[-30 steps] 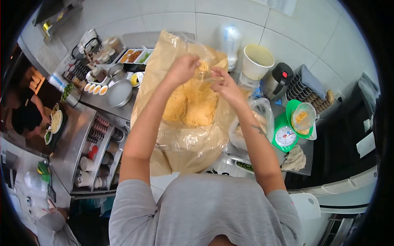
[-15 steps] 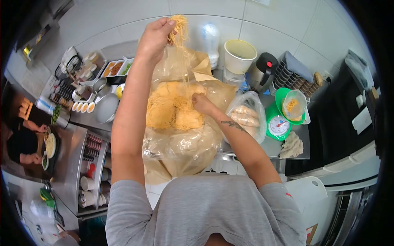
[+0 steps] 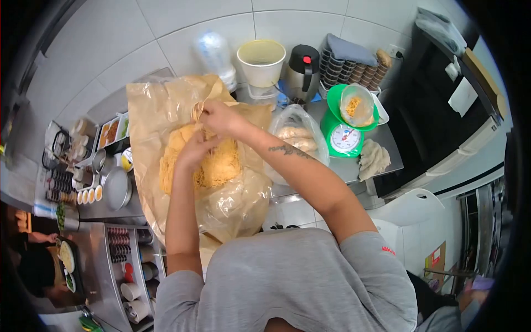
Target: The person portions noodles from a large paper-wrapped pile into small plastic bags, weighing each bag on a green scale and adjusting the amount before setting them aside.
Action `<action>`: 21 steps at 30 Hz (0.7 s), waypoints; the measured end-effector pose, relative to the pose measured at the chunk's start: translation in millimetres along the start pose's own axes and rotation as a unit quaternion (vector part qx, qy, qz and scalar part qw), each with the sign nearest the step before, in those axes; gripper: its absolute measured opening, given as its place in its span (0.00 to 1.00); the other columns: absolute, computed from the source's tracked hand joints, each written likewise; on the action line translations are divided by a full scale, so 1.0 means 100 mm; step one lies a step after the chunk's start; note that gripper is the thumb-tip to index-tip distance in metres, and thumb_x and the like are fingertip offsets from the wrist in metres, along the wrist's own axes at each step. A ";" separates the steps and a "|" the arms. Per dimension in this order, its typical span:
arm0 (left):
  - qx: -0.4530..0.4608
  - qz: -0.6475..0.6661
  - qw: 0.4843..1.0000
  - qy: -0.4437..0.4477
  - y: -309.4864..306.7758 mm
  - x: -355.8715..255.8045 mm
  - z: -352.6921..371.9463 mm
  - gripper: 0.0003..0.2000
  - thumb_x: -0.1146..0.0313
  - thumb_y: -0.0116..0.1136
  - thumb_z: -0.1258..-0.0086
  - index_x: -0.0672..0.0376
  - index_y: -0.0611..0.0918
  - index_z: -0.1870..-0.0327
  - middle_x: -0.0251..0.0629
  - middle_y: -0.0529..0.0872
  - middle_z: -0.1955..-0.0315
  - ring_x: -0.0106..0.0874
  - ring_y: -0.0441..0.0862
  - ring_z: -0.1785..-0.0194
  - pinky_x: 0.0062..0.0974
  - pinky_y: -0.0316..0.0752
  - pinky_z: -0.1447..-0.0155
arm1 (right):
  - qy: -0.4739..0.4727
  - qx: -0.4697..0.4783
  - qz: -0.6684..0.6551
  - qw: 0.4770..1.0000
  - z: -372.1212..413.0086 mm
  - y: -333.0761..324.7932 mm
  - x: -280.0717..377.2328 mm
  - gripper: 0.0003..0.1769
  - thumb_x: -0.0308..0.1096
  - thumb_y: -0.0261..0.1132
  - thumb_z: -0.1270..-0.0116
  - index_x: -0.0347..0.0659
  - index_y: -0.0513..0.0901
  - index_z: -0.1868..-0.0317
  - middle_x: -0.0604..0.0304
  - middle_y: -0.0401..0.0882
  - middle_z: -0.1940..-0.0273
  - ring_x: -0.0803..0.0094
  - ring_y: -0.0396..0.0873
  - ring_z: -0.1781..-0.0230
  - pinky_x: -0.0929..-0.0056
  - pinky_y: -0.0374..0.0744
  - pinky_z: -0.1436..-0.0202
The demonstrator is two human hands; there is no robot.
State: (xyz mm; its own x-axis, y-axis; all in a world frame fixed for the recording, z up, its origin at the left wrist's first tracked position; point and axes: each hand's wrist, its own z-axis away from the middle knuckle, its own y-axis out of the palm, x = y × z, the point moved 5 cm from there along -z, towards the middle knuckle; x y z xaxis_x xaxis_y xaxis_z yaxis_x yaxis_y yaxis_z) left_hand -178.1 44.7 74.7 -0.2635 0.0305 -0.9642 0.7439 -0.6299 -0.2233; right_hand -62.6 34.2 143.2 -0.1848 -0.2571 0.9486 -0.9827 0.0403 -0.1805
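Blocks of thin yellow noodles (image 3: 224, 166) lie in a large brown paper wrapper (image 3: 149, 110) with a clear plastic lining (image 3: 232, 205). My right hand (image 3: 221, 119) is over the far part of the noodles, its fingers closed on a small looped bunch of tan strands (image 3: 197, 110) that look like noodles. Just below it and nearer me, my left hand (image 3: 193, 150) hovers over the noodles with thumb and fingers apart, close to the right palm. Whether the two hands touch is hard to see. Both hands cover part of the noodles.
Right of the wrapper are a plastic bag of pale rolls (image 3: 296, 138) and a green scale (image 3: 345, 138) bearing a bowl with some noodles (image 3: 354, 106). Behind stand a cream bucket (image 3: 261, 61) and a thermos jug (image 3: 303, 72). Left are a metal bowl (image 3: 117, 188) and halved eggs (image 3: 89, 195).
My left hand has come down from high above, where it held up a bunch of trailing noodles. My right hand has risen from the noodle blocks to meet it. The view has swung right.
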 end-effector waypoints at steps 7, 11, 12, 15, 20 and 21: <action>-0.063 0.108 0.987 0.100 -0.27 -0.94 0.05 0.09 0.67 0.51 0.32 0.62 0.78 0.59 0.29 0.79 0.75 0.19 0.72 0.76 0.18 0.65 0.75 | -0.057 -0.013 -0.159 0.986 0.38 0.05 -0.24 0.20 0.34 0.60 0.40 0.34 0.73 0.49 0.57 0.78 0.62 0.69 0.74 0.56 0.70 0.72 0.51; -0.054 0.135 0.972 0.184 -0.36 -1.54 0.08 0.08 0.70 0.49 0.33 0.63 0.79 0.63 0.31 0.79 0.76 0.20 0.71 0.76 0.18 0.63 0.76 | 0.031 0.074 -0.011 0.997 0.40 0.41 -0.81 0.20 0.37 0.59 0.38 0.30 0.72 0.51 0.50 0.79 0.63 0.61 0.78 0.58 0.67 0.74 0.54; -0.051 0.144 0.965 0.214 -0.42 -1.68 0.07 0.08 0.70 0.48 0.33 0.64 0.79 0.63 0.32 0.79 0.76 0.20 0.71 0.77 0.17 0.63 0.76 | 0.038 0.079 0.064 0.994 0.38 0.45 -0.87 0.18 0.36 0.57 0.37 0.32 0.73 0.52 0.49 0.79 0.63 0.59 0.78 0.58 0.66 0.75 0.54; -0.017 0.141 0.957 0.254 -0.59 -2.06 0.11 0.10 0.71 0.44 0.30 0.68 0.77 0.60 0.35 0.80 0.71 0.21 0.74 0.73 0.16 0.68 0.73 | 0.037 0.067 0.242 0.967 0.29 0.51 -1.15 0.13 0.35 0.54 0.36 0.34 0.76 0.57 0.44 0.79 0.63 0.53 0.79 0.59 0.64 0.75 0.55; -0.075 0.198 0.913 0.349 -0.77 -2.88 0.19 0.08 0.74 0.46 0.35 0.66 0.79 0.65 0.36 0.80 0.77 0.23 0.73 0.78 0.22 0.67 0.77 | -0.020 0.140 0.448 0.883 0.35 0.60 -1.21 0.13 0.30 0.54 0.41 0.32 0.77 0.59 0.41 0.79 0.64 0.53 0.79 0.59 0.59 0.76 0.55; -0.114 0.247 0.892 0.362 -0.91 -3.07 0.14 0.10 0.71 0.46 0.33 0.67 0.79 0.62 0.37 0.80 0.74 0.24 0.75 0.75 0.23 0.68 0.74 | -0.018 0.148 0.470 0.870 0.37 0.59 -1.11 0.13 0.29 0.55 0.43 0.32 0.78 0.59 0.42 0.79 0.63 0.53 0.79 0.59 0.59 0.75 0.54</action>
State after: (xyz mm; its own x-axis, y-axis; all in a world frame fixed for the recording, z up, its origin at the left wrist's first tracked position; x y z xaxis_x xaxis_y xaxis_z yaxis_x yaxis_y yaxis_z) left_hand -173.5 81.9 392.8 0.5348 0.3381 -0.7744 0.7871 -0.5328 0.3109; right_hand -99.3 29.2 17.2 -0.9004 -0.2754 0.3368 -0.3503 -0.0001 -0.9366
